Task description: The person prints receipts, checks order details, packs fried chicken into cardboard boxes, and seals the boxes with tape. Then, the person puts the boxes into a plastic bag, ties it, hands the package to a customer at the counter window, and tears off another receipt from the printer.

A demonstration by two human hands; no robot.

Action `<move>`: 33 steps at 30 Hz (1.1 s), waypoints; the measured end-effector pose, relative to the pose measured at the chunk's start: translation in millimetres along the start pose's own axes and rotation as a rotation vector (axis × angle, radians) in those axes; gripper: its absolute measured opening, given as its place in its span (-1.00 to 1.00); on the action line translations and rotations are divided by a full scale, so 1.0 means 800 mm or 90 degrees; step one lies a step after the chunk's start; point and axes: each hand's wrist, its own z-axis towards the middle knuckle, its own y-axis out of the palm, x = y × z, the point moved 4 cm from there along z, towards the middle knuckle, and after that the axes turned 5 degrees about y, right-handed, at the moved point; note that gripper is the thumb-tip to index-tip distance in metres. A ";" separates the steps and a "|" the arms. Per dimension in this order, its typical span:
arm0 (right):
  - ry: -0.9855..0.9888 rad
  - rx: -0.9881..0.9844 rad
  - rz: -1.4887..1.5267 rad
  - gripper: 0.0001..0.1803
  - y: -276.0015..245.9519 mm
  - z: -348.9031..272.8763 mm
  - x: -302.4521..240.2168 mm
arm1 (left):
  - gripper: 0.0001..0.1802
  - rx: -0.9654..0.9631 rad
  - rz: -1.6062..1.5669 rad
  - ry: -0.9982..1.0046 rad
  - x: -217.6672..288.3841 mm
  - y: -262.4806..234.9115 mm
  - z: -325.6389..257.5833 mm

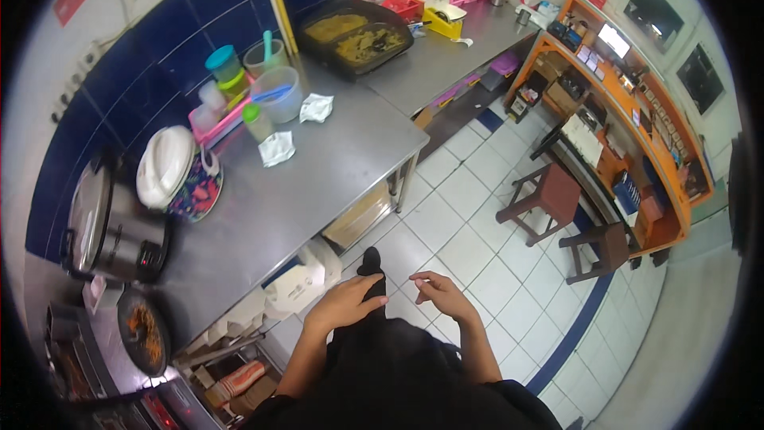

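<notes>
My left hand [352, 302] hovers over my dark-clad leg, palm down, fingers stretched and thumb apart, with nothing in it. To its right, above the white tiled floor [465, 247], is my right hand [443, 296]; its fingers are loosely bent and apart, and it holds nothing. The steel counter [342, 151] runs along my left side, with neither hand touching it. A pan of orange-brown food [145, 334] stands at its near left end. Farther along are a rice cooker [119, 223] and a flowered pot with a white lid [179, 171].
A clear plastic tub [277, 94], two crumpled white packets [277, 149] and a black divided tray of food [354, 36] sit on the counter. Two brown stools [543, 201] stand by an orange shelf unit [664, 159] at right. White bags [306, 279] hang below the counter edge.
</notes>
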 end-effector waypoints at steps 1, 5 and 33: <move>0.051 -0.007 0.029 -0.58 -0.012 0.023 -0.004 | -0.33 -0.006 -0.013 0.001 -0.009 -0.017 0.034; 0.039 0.043 -0.059 -0.57 -0.096 0.137 -0.065 | -0.32 -0.036 -0.041 0.002 -0.064 -0.067 0.188; -0.294 0.438 -0.615 -0.48 -1.002 1.232 -0.542 | -0.57 0.662 -0.622 -0.604 -0.003 -0.141 0.730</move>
